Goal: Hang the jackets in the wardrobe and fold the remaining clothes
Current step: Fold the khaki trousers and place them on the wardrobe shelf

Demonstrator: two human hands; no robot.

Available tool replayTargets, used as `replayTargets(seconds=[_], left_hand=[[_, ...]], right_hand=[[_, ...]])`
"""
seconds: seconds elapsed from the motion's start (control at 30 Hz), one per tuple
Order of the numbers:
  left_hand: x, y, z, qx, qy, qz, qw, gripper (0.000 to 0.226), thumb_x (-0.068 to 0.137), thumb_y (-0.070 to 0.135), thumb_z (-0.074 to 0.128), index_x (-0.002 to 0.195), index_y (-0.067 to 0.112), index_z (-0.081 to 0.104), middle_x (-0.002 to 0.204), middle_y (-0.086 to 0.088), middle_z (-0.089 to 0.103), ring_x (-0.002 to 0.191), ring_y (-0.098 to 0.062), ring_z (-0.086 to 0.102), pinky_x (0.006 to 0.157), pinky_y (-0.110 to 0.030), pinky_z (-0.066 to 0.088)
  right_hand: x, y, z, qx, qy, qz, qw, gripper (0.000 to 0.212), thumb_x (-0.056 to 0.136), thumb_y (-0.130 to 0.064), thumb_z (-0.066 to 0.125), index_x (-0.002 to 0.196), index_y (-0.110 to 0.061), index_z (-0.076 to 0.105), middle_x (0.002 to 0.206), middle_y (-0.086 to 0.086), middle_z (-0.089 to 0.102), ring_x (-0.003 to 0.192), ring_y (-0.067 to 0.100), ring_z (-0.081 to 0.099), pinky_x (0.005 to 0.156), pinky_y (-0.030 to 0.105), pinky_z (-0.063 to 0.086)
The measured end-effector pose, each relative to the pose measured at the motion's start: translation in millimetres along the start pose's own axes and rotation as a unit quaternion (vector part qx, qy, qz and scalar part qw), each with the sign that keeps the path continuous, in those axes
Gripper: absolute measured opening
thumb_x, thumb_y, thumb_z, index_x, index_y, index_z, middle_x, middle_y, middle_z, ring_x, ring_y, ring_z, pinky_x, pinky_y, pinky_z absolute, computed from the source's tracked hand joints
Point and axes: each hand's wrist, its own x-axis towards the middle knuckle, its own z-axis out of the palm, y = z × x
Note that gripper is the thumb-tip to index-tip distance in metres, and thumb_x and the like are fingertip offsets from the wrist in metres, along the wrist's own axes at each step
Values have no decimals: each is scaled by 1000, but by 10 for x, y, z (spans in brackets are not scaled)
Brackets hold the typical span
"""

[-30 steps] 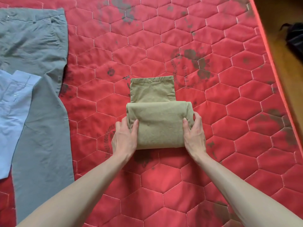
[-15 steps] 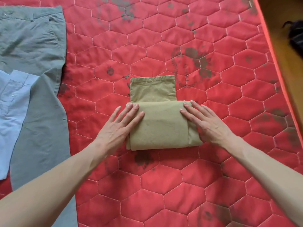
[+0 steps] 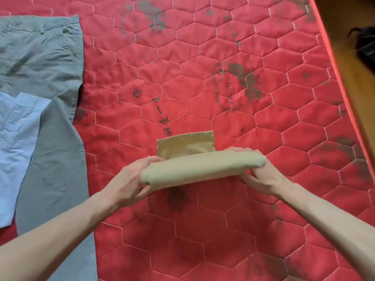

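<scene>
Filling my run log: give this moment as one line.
stage: folding | left hand: grips khaki bundle | right hand: grips bundle | waiting: grey trousers, blue shirt

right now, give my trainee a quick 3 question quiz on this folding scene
1. True or false: both hands grip the khaki bundle.
2. Which garment lies partly on top of the grey trousers? A) blue shirt B) black jacket C) white towel
3. Fill in: all the clothes lie over a red quilted ____.

Key:
1. True. The left hand grips one end and the right hand the other.
2. A. The blue shirt overlaps the trousers at the left edge.
3. Mattress.
</scene>
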Motion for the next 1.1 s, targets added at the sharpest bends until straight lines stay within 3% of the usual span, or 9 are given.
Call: replayTargets(seconds=[0.07,0.13,0.2,0.33,0.5,0.63,0.73,0.93,1.1], left_hand=[[-63,149,129,-32,74,-93,992,15,91,35,45,91,22,53,78,13,59,60,-4,57,61,-31,44],[-59,299,266,-109,114,-209,965,15,95,38,39,93,27,49,57,16,51,50,-6,50,53,-28,35],[-12,402,367,-201,140,-291,925,30,102,48,32,109,29,54,65,12,63,57,-11,56,57,-30,44],[207,454,495,-265,195,-385,862,46,108,54,18,114,28,55,109,6,64,106,-14,60,98,-40,45],[495,462,424,-209,225,-511,803,59,105,62,12,112,20,54,120,-11,62,118,-33,55,96,-43,37],[595,498,386,-170,193,-536,804,82,87,88,28,124,19,55,119,-9,67,113,-34,60,92,-44,44],[692,468,382,-169,192,-568,782,92,79,88,48,134,14,53,130,-11,64,123,-34,59,103,-46,45],[703,236,282,-312,165,-561,749,60,70,77,75,98,23,73,103,4,75,100,-22,70,95,-42,57],[557,240,212,-353,160,-482,786,54,78,60,81,116,27,64,110,13,72,103,-6,69,89,-30,55]], right_hand=[[-30,-107,124,67,65,82,992,21,99,-41,41,106,-30,58,95,-23,65,81,7,57,81,35,47],[-7,-210,249,113,95,193,970,32,100,-59,30,102,-33,49,76,-1,65,70,21,59,67,44,42],[61,-279,377,139,112,247,953,37,104,-59,27,111,-30,47,84,6,69,80,30,64,72,46,42],[291,-330,548,111,138,316,932,37,111,-42,29,120,-16,54,106,20,72,106,45,62,84,49,42],[484,-262,539,-31,146,305,941,38,109,-43,29,98,-16,53,102,17,66,101,43,61,83,50,46],[718,-264,512,28,243,321,915,58,107,-45,34,153,-12,40,150,14,46,140,29,40,116,40,31],[909,-292,520,68,196,317,926,59,108,-43,38,160,-16,32,159,10,41,146,25,34,119,34,23],[1044,-304,427,176,246,355,885,42,100,-42,59,139,-27,50,118,-4,62,115,19,59,94,29,40],[1032,-276,522,286,254,389,838,29,100,-43,59,126,-34,51,103,-7,70,94,13,69,88,38,54]])
